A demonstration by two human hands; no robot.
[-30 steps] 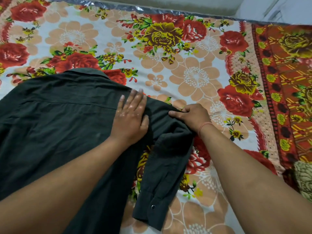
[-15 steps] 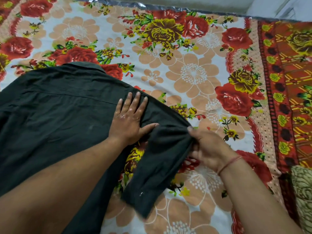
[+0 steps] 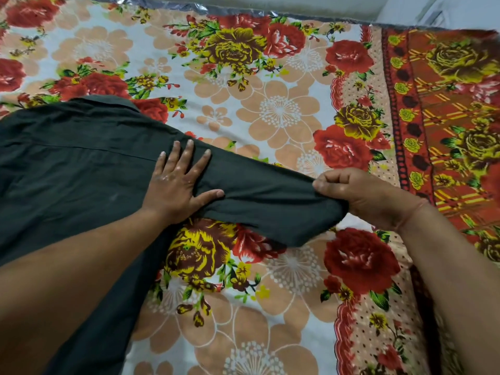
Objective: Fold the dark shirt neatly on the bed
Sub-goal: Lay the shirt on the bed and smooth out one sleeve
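The dark shirt [image 3: 67,171] lies on the left side of the bed, spread out flat on the flowery sheet [image 3: 284,117]. Its body fills the left and runs down to the near edge of the view. Its collar [image 3: 108,102] is at the far side. A thin seam line runs across the shirt just below the collar.

Next comes the left hand [image 3: 176,185]. It lies flat on the shirt where the shoulder meets the sleeve. Its fingers are straight and spread apart, and the thumb sticks out to the right. The palm presses the cloth down on the bed.

From that hand the sleeve [image 3: 270,204] stretches out to the right, across the middle of the bed. A bit of it sags toward the near side.

The right hand [image 3: 362,196] holds the right end of the sleeve. Its fingers are curled round the cloth and pinch it. A thin reddish thread [image 3: 418,209] goes round the right wrist.

On the far right the sheet has a red border [image 3: 446,109] with yellow roses on it
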